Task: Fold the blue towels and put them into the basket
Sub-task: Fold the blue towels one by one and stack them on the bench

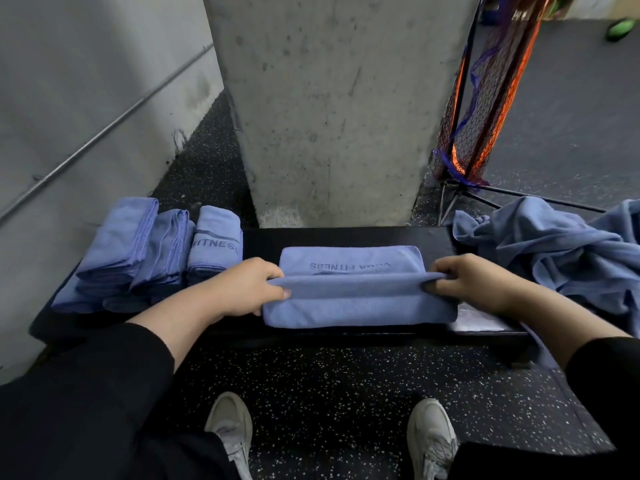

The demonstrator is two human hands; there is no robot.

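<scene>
A blue towel [356, 303] with grey lettering lies partly folded across the middle of a black bench [311, 237]. My left hand [242, 287] pinches its left end and my right hand [474, 282] pinches its right end, both holding a raised fold of the cloth. Several folded blue towels [145, 258] stand stacked on the bench's left end. A loose heap of unfolded blue towels [554, 258] lies at the right end. No basket shows in view.
A concrete pillar [332, 109] rises right behind the bench. A grey wall with a pipe runs along the left. A netted stand [485, 98] with orange and purple mesh is at the back right. My two grey shoes rest on speckled black floor below.
</scene>
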